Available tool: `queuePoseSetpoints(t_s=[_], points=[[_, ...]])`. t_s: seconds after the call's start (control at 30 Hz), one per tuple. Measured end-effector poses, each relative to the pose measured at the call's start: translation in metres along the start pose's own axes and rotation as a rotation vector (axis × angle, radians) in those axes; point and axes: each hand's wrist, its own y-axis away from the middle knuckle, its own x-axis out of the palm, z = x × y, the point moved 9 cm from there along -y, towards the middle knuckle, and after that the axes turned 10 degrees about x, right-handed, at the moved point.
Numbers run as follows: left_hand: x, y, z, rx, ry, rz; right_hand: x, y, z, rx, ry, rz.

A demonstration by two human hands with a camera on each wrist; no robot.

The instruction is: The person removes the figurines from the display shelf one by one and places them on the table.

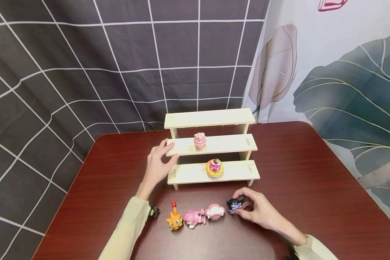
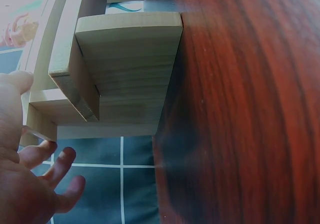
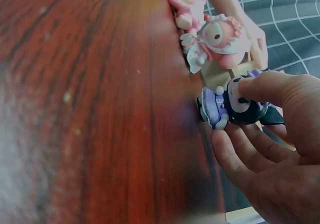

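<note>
My left hand (image 1: 157,162) grips the left end of the middle board of a three-tier wooden display stand (image 1: 214,175), thumb at the front edge; in the left wrist view its other fingers (image 2: 65,159) are spread apart. On the right, my right hand (image 1: 263,211) pinches a black-and-purple figurine (image 3: 215,107) by its head between thumb and fingers. The figurine is upright, at or just above the tabletop; I cannot tell which. Left of it, a pink figurine with white (image 1: 215,212), a pink bear figurine (image 1: 194,217) and an orange figurine (image 1: 174,220) form a row.
A pink figurine (image 1: 199,141) stands on the middle board, and a round yellow-and-pink figurine (image 1: 215,168) sits on the lowest. The dark red wooden table (image 1: 295,162) holds everything. Behind it hang a dark grid-patterned curtain (image 1: 178,47) and a leaf-print cloth (image 1: 354,90).
</note>
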Motion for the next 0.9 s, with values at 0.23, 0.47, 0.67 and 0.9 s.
queuePoseSetpoints(t_s=[0.23,0.47,0.67,0.9], points=[[-0.0006,-0.0003,-0.0005,0.009,-0.005,-0.004,-0.0003,-0.0001,-0.0006,-0.010,0.009,-0.014],[-0.0005,0.0002,-0.0003,0.001,-0.007,0.002,0.0014,-0.0006,0.0005,-0.019,0.042,-0.008],[0.0003,0.0006,0.0001,-0.006,-0.005,0.005,0.0013,0.0001,0.0027,-0.043,0.080,-0.019],[0.0008,0.0006,0.0002,-0.007,-0.004,0.008,0.0017,0.0000,0.0017,-0.039,0.095,-0.017]])
